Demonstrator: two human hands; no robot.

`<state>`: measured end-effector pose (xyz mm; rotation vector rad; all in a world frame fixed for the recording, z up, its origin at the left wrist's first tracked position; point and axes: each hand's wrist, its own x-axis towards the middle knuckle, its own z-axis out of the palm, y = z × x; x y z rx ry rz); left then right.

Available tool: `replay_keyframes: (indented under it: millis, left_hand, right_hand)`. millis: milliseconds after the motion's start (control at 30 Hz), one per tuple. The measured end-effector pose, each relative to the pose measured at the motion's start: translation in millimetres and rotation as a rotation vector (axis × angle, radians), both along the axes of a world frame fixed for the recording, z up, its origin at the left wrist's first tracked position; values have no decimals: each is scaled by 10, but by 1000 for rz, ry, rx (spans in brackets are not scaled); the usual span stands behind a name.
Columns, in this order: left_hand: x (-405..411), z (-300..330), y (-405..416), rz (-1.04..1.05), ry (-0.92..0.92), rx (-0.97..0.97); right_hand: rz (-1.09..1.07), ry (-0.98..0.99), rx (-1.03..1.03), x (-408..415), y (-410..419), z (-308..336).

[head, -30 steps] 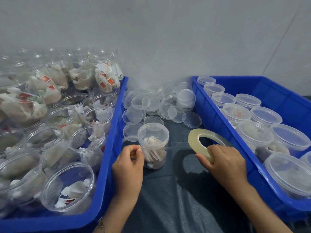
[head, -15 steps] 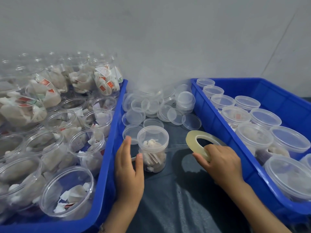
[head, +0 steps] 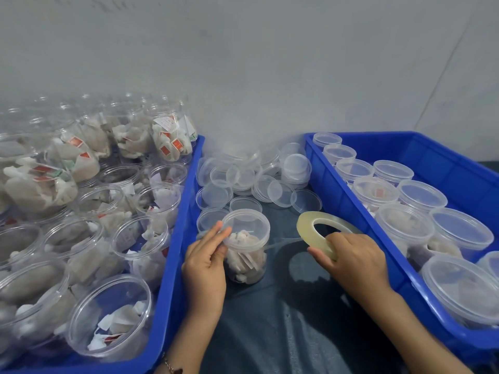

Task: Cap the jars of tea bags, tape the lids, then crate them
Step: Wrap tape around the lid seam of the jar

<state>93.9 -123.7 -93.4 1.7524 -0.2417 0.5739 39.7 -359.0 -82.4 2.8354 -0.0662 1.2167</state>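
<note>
A capped clear jar of tea bags [head: 247, 247] stands on the dark cloth between two blue crates. My left hand [head: 206, 261] is at its left side, fingers straight and touching the lid's rim. My right hand [head: 351, 261] grips a yellowish roll of clear tape [head: 318, 230], tilted up to the right of the jar. A thin strip of tape runs from the roll toward the jar. Loose clear lids [head: 259, 179] lie heaped behind the jar.
The left blue crate [head: 175, 260] holds several uncapped jars of tea bags, some stacked. The right blue crate [head: 359, 211] holds several capped jars in rows. A grey wall rises behind. Dark cloth [head: 283, 333] covers the surface near me.
My left hand went from pinching beside the jar to laying straight fingers on the lid's rim. The right hand with the tape roll stayed almost still.
</note>
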Motion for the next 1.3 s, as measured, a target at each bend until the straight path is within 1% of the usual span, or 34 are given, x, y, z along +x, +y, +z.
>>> replay_keyframes:
  millis: [100,133,200,267,333,400,433,467,500,600,667,733,833,933,1000,1067,1133,1200,1300]
  left_hand:
    - [-11,37,-10,-46,106,-118]
    - [-22,53,-24,-31,131,-120]
    - [-70,93,-73,66,78,-21]
    - [-127,172,-144,128,-95,139]
    - [-153,249,-226,83,-223,393]
    - [-120,304,-299,35,-201,759]
    - [-106,324,-319,11,-156,891]
    - [-94,329,-328,-12,-133,958]
    - [-84,328,-323,-35,-134,981]
    - [-41,246,-281,-4,-248,943]
    - [-16,233,-268,6,-289,910]
    - [-19,211,-272,6,-315,890]
    - [-17,215,-260,-54,-292,847]
    - [-43,262,-253,-125,-150,757]
    - [-82,301,-254,-96,-106,740]
    - [-107,350,-239,-101,-134,756]
    - [-98,356,-192,-137,-241,764]
    - [-80,340,-132,-183,-298,758]
    - [-79,295,-65,-259,-271,672]
  right_hand:
    - [-1,25,0,-8,7,29]
    - [0,30,1,-11,11,42]
    - [-3,33,-12,-11,14,70]
    - [4,45,-30,3,17,102]
    - [13,53,-53,20,26,141]
    - [26,67,-92,51,29,181]
    - [31,84,-112,73,23,201]
    - [29,108,-127,96,19,216]
    - [23,138,-137,123,18,227]
    - [20,209,-117,235,20,216]
    - [15,245,-101,347,40,200]
    - [-17,338,-98,466,58,193]
    - [3,381,-80,629,86,202]
    - [-1,445,-139,751,122,209]
    - [-8,467,-147,790,145,232]
    - [-7,480,-139,807,145,250]
    - [9,500,-132,808,153,252]
    - [59,519,-129,803,166,263]
    - [100,551,-142,794,152,303]
